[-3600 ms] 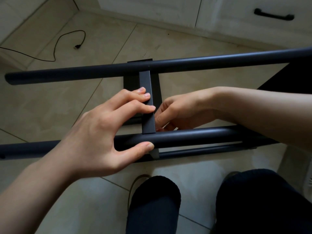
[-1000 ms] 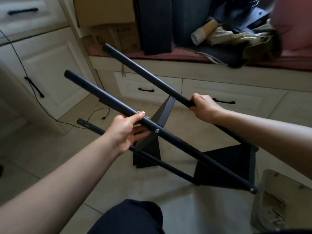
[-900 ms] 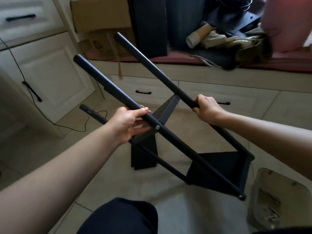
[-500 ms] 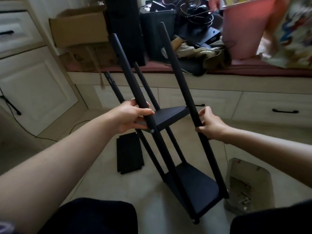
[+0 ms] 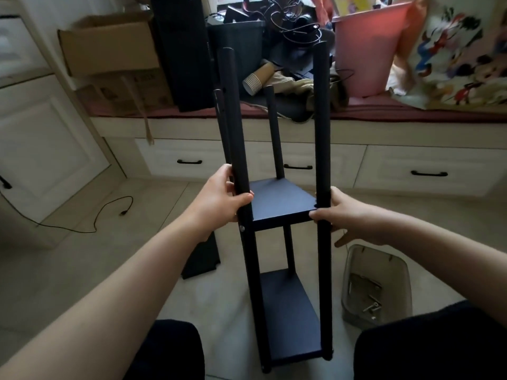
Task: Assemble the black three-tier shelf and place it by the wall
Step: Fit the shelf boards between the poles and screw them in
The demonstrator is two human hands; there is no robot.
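fingers (image 5: pixel 242 197) of the left hand (image 5: pixel 219 200) curl round the near-left post (image 5: pixel 238 149) of the shelf (image 5: pixel 279 215), thumb on the side at nine o'clock, tips showing at three o'clock of the post. right hand (image 5: pixel 347 215) grips the near-right post (image 5: pixel 321 127) at the same height, thumb across its front; one finger sticks out loose below at five o'clock.

left to right: a cable (image 5: pixel 90 218) on the floor at nine o'clock; a cardboard box (image 5: pixel 107 48) on the bench at eleven o'clock; a loose black panel (image 5: pixel 203 259) flat on the tiles just beside the left wrist. the shelf stands upright in the middle, between the person's knees, feet on the floor. two boards are fitted: the middle board (image 5: pixel 279 198) level with the hands, the bottom board (image 5: pixel 290 316) at six o'clock. four posts rise bare above the middle board. a stack of paper cups (image 5: pixel 258 78) lies behind at twelve o'clock. a pink bin (image 5: pixel 367 48) sits at one o'clock. a clear tray (image 5: pixel 375 286) with screws lies on the floor at four o'clock, near the shelf.
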